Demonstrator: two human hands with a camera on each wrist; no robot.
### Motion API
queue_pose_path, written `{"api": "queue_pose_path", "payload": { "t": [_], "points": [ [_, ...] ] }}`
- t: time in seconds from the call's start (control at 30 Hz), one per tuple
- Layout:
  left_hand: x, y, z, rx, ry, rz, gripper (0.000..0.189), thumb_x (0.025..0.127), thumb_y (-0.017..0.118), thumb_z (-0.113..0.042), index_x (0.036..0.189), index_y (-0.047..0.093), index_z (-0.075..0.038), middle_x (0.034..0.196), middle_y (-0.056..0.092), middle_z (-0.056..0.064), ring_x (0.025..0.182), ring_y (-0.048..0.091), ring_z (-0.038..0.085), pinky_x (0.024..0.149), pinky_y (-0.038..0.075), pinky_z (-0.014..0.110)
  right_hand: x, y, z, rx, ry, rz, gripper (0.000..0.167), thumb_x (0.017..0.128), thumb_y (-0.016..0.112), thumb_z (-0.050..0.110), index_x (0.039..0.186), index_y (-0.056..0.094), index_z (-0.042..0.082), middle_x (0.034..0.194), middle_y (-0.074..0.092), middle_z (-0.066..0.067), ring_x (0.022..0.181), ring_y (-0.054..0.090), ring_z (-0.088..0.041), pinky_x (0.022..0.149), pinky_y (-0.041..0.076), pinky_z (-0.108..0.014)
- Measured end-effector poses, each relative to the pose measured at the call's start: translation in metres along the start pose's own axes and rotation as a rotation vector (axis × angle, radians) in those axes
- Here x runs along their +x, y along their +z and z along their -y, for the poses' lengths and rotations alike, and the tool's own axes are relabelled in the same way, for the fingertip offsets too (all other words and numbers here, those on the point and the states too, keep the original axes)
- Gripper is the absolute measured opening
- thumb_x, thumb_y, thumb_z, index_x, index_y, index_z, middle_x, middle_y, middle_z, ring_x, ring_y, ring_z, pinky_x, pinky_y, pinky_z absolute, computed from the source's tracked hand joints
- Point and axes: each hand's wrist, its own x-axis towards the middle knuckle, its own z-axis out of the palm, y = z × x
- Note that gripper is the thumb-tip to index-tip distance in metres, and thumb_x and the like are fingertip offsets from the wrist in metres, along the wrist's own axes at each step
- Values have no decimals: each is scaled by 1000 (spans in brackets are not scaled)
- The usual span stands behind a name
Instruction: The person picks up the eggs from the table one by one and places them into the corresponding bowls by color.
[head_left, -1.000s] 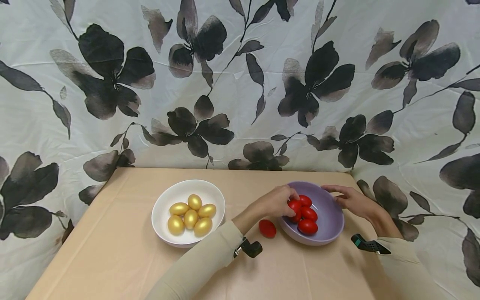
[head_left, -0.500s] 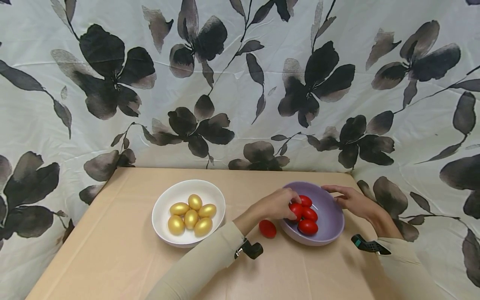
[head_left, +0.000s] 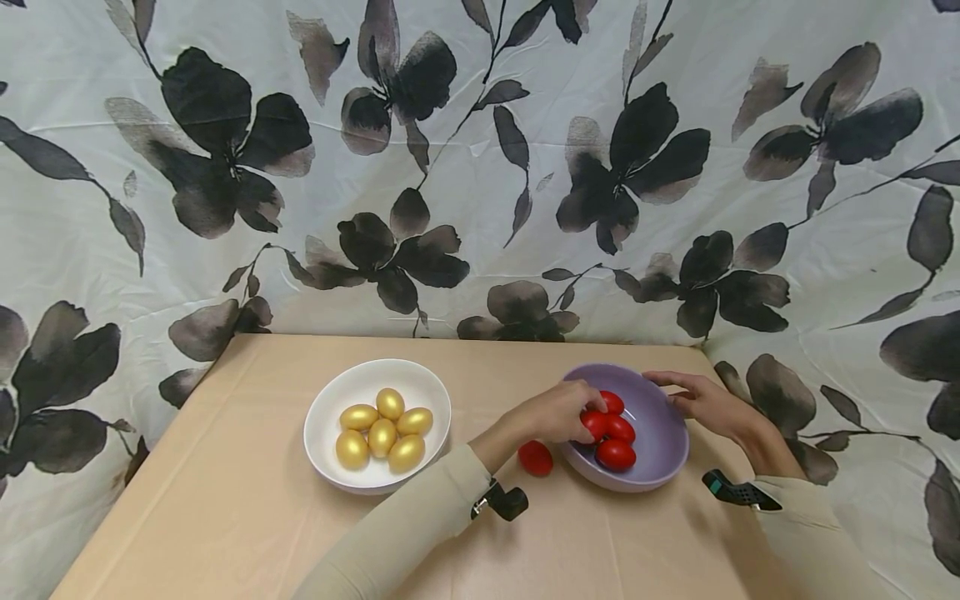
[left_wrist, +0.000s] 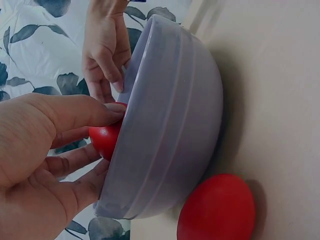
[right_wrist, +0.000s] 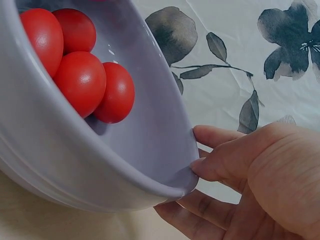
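Note:
At the left rim of the purple bowl (head_left: 663, 450), my left hand (head_left: 558, 412) has its thumb and fingers around a red egg (left_wrist: 106, 140). Several more red eggs (right_wrist: 80, 82) lie together inside that bowl. Another red egg (head_left: 536, 458) sits on the table just left of the bowl, below my left wrist. On the opposite side, my right hand (head_left: 705, 404) touches the bowl's rim with relaxed fingertips, thumb (right_wrist: 207, 167) right at the edge and lower fingers (right_wrist: 200, 210) along the outer wall. Left fingertips are partly hidden behind the rim in the left wrist view.
A white bowl (head_left: 322, 450) holding several gold eggs (head_left: 381, 437) stands to the left on the beige table (head_left: 247, 500). White cloth (head_left: 487, 183) with dark flowers hangs behind the table's far edge. Both wrists carry small black cameras (head_left: 504, 502).
My left hand has shifted slightly left and back, so more of the red egg at its fingertips shows. My right hand, the white bowl and its gold eggs keep their places.

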Motion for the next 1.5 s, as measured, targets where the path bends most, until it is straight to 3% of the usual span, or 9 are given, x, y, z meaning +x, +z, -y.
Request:
{"api": "queue_pose_path", "payload": {
  "t": [0.17,0.43,0.67,1.0,1.3,1.5],
  "points": [
    [0,1,-1,24,1,14,42,86,80,-12,127,69,-9,121,67,-1,109,54,9,95,45,16,1,0,0,-14,-13,0,56,96,42,-10,150,46,3,148,44,-33,122,59,-50,94,56,-45],
    [1,6,-1,21,-6,6,40,87,78,-9,126,69,-10,119,64,3,106,53,9,89,47,16,1,0,0,-13,-20,2,57,95,41,-11,150,46,2,147,45,-33,122,58,-51,93,57,-43],
    [-5,-1,3,-46,-29,-66,39,90,75,-7,128,69,-11,125,65,2,116,58,16,92,49,15,1,1,-1,-11,-15,3,57,95,42,-11,150,46,3,147,45,-33,121,59,-51,93,57,-45],
    [-22,-18,16,-112,-42,-237,33,91,72,-5,123,70,-10,121,64,2,112,61,15,95,50,19,0,0,0,-20,-22,-4,56,95,42,-12,150,47,2,146,46,-33,121,59,-52,92,58,-44],
    [-32,-17,27,-186,-71,-263,36,89,72,-1,124,66,-4,122,62,7,111,64,23,98,54,33,2,-2,-1,-5,-24,-2,56,96,42,-11,150,47,2,146,45,-33,120,59,-52,92,58,-44],
    [-40,-14,35,-211,-131,-249,41,89,75,-5,127,63,-1,121,63,10,108,65,22,94,54,26,3,-3,-2,4,-20,2,55,96,42,-11,149,47,2,146,45,-34,119,60,-52,91,58,-45]
  ]
}}
